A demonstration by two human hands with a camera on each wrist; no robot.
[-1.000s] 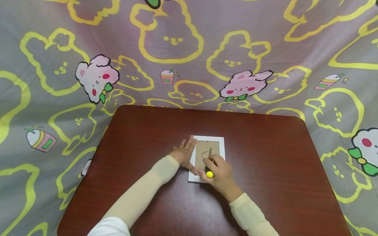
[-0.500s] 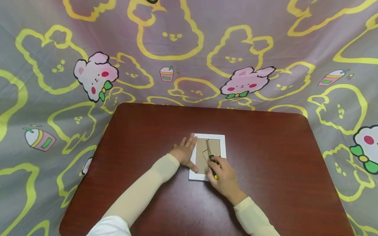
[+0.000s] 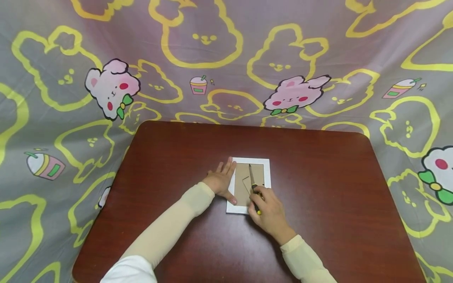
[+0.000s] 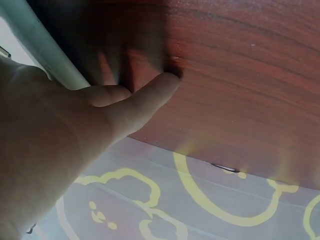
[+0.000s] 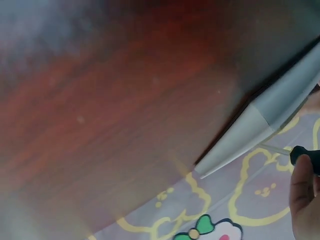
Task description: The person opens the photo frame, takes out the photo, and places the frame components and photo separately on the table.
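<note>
screwdriver tip at the far edge of a picture frame's back

the white picture frame (image 3: 267, 169) lies back up near the middle of the brown wooden table (image 3: 318, 177), its tan backing board (image 3: 241, 171) set inside the rim. the left hand (image 3: 218, 182) is spread wide at the frame's left side, thumb reaching over the near left corner of the backing. the right hand (image 3: 268, 210) holds a screwdriver (image 3: 252, 175) by its black and yellow handle, fingers curled round it, shaft pointing away from the person.

the step in hand looks like working at the backing's far edge, perhaps at a fastening there; whether the tip touches the board or the rim is too small to tell. a dark tab (image 3: 263, 184) shows at the backing's right edge. the next move seems to call for a firm left hand and a well-seated tip, with light, controlled pressure, since a slip could score the board.
</note>
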